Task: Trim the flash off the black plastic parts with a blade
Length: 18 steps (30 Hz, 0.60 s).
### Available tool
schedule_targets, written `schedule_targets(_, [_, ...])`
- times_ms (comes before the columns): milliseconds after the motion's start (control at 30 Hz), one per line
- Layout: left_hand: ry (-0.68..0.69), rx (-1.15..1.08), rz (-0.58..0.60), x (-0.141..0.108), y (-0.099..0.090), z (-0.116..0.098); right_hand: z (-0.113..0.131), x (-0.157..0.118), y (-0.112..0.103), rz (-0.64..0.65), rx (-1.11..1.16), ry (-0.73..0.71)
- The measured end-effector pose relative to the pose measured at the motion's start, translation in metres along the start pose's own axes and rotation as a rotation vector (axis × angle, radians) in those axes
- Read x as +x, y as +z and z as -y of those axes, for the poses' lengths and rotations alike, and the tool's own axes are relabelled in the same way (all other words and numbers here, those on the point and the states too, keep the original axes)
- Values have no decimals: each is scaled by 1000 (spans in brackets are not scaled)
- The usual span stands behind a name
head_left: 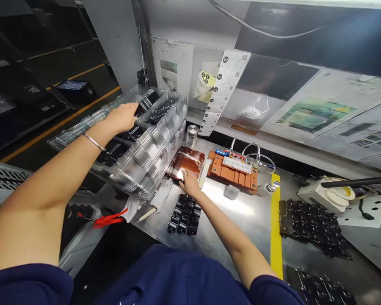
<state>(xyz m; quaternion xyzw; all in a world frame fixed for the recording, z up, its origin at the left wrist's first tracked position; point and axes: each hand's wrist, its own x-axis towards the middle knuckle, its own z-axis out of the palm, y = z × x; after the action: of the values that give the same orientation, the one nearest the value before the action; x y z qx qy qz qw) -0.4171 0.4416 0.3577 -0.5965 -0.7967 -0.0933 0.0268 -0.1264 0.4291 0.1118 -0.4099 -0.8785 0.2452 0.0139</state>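
Note:
My left hand (123,117) reaches over the top of a stack of clear plastic trays (146,163), with its fingers bent down at black plastic parts (147,101) in one compartment. The fingertips are partly hidden, and whether they grip a part does not show. At the near edge of a shallow reddish-brown box (193,163) is my right hand (189,183), its finger and thumb apart and nothing visible between them. Just below that hand, a block of black moulded parts (184,214) lies in rows on the metal table (219,216).
An orange-brown fixture (233,171) with hoses stands right of the box. A lidded jar (192,135) stands behind the box. Red-handled pliers (109,219) lie at the left. Past the yellow strip (275,228) are more black parts (311,224) and a white machine (328,195).

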Motion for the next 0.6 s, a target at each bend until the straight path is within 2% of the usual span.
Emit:
schedule_targets(67, [176,-105,-6,-31,-2,-13,-2,18,11,37,-85,37])
schedule_targets(133, [407,-287,-28,-81,-3,-34,-6,25,20,71,-152,55])
schedule_targets(167, [494,-397,3,-108,1,-45,-9,25,23,83,-177,54])
schedule_targets(233, [600,-633,191,-157,27,-63,-13,23,25,102,-208,44])
schedule_targets(267, [563,-735,314,-175,49,-70,-14,22,24,109,-216,40])
schedule_targets(333, [247,-934,519,-192,105,-77,-15,20,20,110,-218,42])
schedule_targets(367, [-9,-1045,644,-191,135,-79,-15,20,17,100,-215,45])
schedule_targets(400, [-283,-1131,703,-186,164,-80,-14,18,14,87,-210,48])
schedule_targets(467, [-532,-1252,686,-168,209,-83,-13,13,7,55,-194,45])
schedule_targets(500, [-616,-1319,640,-157,225,-85,-12,10,4,43,-183,37])
schedule_targets(600, [-714,-1466,486,-136,248,-92,-9,-4,-7,50,-144,-25])
